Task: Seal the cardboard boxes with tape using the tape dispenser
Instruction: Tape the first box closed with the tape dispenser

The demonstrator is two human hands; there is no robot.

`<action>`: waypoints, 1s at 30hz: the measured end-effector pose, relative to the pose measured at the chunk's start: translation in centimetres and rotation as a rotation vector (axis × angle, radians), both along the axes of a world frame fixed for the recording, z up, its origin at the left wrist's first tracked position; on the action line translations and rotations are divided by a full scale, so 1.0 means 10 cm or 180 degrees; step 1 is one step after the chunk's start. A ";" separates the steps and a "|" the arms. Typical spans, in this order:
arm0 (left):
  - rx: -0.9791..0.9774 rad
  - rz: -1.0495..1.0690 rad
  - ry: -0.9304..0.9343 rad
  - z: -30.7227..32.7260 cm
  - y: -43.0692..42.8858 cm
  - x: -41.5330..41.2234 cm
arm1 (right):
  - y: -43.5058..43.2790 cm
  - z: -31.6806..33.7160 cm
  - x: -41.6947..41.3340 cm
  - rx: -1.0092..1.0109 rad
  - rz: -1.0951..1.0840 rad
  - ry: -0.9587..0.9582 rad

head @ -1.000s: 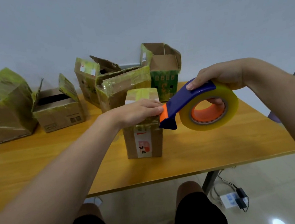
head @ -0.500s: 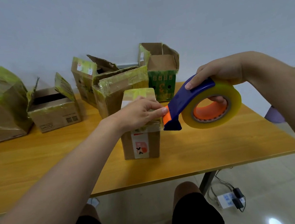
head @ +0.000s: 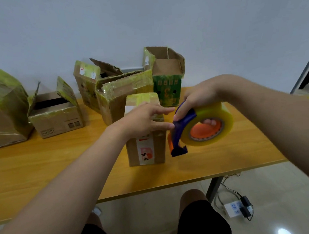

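"At the table's middle, which item is (a)?"

"(a) is the small upright box [head: 159, 148]. It stands on the wooden table [head: 43, 168], with yellowish tape across its top and a printed label [head: 145, 152] on its near face. Every position below is given from this box."

"And your hands?"

"(b) My left hand [head: 143, 120] lies on top of the box, fingers stretched flat toward its right edge and grasping nothing that I can make out. Blur hides the fingertips. (c) My right hand [head: 198, 96], just right of the box, is clenched round the tape dispenser [head: 184, 119]: fingers pass through the orange core and the forefinger lies along the blue handle. The dispenser's blue-and-orange nose points down, close beside the box's right face. I cannot tell whether they touch. The tape roll [head: 214, 110] it carries sits farther right, above the table."

"What surrounds the box?"

"(d) Directly behind it is an open taped box [head: 122, 95], and behind that, to the left, a torn-flap box [head: 86, 81]. (e) Behind and right is a green printed box [head: 167, 87], flaps up. (f) Well to the left is a small carton [head: 57, 119] with raised flaps, and beyond it a large tape-wrapped box [head: 1, 110] at the frame's edge. (g) Below and right, on the floor under the table, lies a white power strip [head: 233, 207]."
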State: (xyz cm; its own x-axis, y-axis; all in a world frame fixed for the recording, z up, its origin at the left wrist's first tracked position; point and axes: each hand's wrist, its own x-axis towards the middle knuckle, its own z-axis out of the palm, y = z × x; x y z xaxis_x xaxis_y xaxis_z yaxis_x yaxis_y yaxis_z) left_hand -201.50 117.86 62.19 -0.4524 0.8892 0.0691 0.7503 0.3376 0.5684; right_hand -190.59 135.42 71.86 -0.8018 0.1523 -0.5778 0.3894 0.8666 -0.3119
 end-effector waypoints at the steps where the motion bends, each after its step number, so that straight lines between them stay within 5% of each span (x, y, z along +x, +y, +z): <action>1: 0.0181 0.0003 -0.0154 0.00 -0.03 -0.01 | 0.01 -0.04 -0.01 -0.0001 -0.0030 0.0042; 7: 0.0088 0.0270 0.0261 0.02 -0.07 -0.05 | 0.19 0.18 0.10 0.0699 -0.0383 0.1193; 10: 0.0128 0.0323 0.1250 -0.03 -0.04 -0.01 | 0.22 0.23 0.12 0.0934 -0.0843 0.2287; 13: 0.0307 0.0452 0.2404 -0.13 -0.06 0.02 | 0.13 0.06 0.01 0.0234 -0.1470 0.3288; 18: 0.0574 0.0678 0.2916 -0.29 -0.10 0.14 | -0.32 -0.33 -0.29 -0.1500 -0.1642 0.4130; 21: 0.0683 0.0913 0.2776 -0.38 -0.16 0.18 | -0.58 -0.53 -0.48 -0.2133 -0.1510 0.4449; 26: 0.1086 0.0556 0.1304 -0.24 -0.37 -0.03 | -0.78 -0.73 -0.69 -0.2655 -0.1684 0.4661; 30: 0.1827 0.0215 0.1186 -0.57 -0.45 -0.11 | -0.83 -0.88 -0.76 -0.2881 -0.1854 0.4470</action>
State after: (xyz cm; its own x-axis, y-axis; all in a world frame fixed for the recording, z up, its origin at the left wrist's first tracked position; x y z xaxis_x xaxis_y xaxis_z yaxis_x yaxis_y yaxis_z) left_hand -202.60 113.35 56.48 -0.3602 0.6361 0.6824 0.9183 0.1129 0.3795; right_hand -198.21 127.08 63.07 -0.6840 0.6244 0.3773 -0.4020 0.1090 -0.9091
